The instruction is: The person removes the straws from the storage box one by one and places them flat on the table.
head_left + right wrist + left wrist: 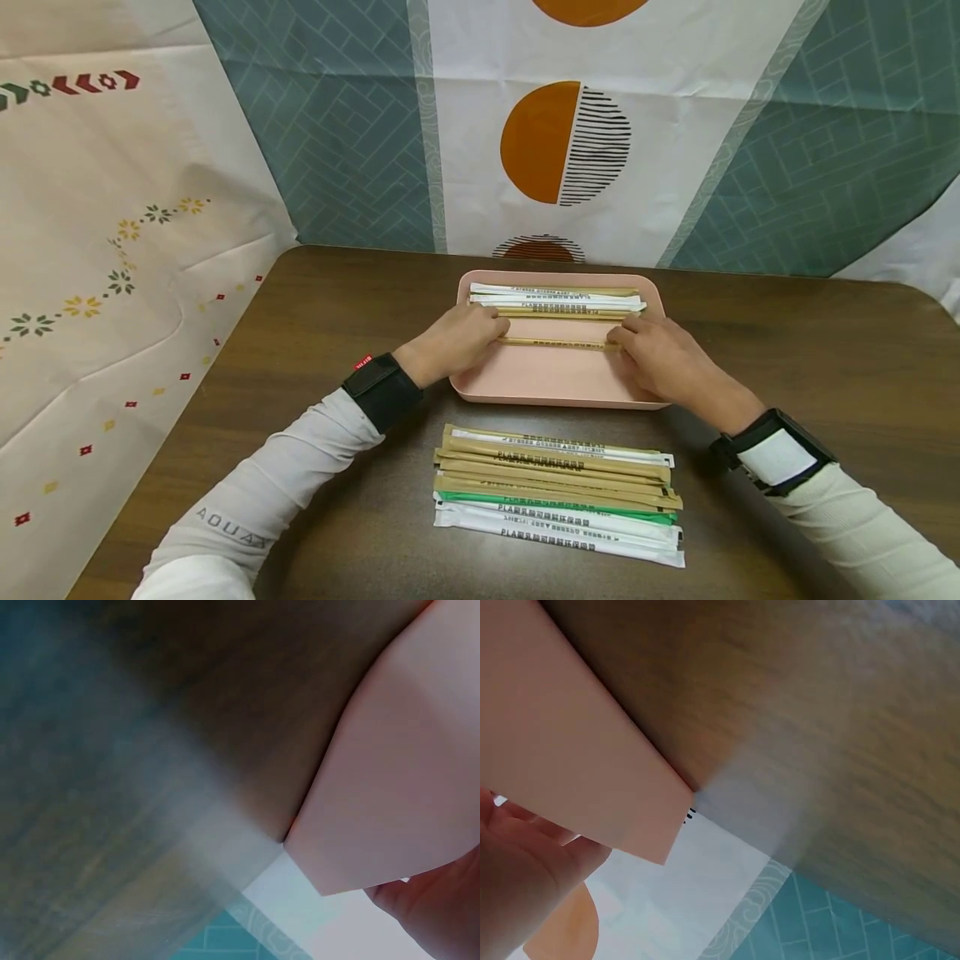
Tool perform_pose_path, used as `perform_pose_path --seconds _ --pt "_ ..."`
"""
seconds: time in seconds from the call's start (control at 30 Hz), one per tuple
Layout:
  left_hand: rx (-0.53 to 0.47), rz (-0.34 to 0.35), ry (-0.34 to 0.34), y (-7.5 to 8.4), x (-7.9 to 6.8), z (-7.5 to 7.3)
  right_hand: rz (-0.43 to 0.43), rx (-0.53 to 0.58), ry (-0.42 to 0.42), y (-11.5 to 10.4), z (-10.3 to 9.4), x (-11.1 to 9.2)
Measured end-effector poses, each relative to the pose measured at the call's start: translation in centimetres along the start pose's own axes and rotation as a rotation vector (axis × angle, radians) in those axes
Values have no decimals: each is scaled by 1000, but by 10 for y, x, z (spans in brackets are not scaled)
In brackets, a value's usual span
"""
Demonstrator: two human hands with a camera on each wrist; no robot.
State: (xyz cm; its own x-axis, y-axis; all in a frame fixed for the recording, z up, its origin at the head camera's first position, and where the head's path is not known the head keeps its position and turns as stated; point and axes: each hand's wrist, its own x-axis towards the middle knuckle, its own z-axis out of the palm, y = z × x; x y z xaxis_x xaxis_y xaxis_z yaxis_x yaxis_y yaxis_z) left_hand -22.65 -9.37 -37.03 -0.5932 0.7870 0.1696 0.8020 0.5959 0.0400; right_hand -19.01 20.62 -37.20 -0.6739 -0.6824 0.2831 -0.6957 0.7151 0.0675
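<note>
Inside a pink tray (547,379), a tan paper-wrapped straw (558,342) stretches level between two hands. My left hand (463,337) pinches its left end, and my right hand (663,358) pinches the right end with curled fingers. Just beyond it, several white and tan wrapped straws (555,302) lie side by side along the tray's far wall. In the left wrist view the outer tray wall (570,742) partly hides the left hand (525,877). The right wrist view likewise has the tray wall (397,765) in front of the right hand (442,907).
Nearer the body, a row of several wrapped straws (555,487) in tan, white and green lies on the dark wooden table (360,517). A patterned curtain (337,125) hangs behind the table's far edge, with a pale cloth (150,333) on the left.
</note>
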Motion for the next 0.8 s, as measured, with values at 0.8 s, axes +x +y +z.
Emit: perform_pose_path --seconds 0.8 --pt "-42 93 196 28 -53 -37 -46 66 160 -41 -46 -40"
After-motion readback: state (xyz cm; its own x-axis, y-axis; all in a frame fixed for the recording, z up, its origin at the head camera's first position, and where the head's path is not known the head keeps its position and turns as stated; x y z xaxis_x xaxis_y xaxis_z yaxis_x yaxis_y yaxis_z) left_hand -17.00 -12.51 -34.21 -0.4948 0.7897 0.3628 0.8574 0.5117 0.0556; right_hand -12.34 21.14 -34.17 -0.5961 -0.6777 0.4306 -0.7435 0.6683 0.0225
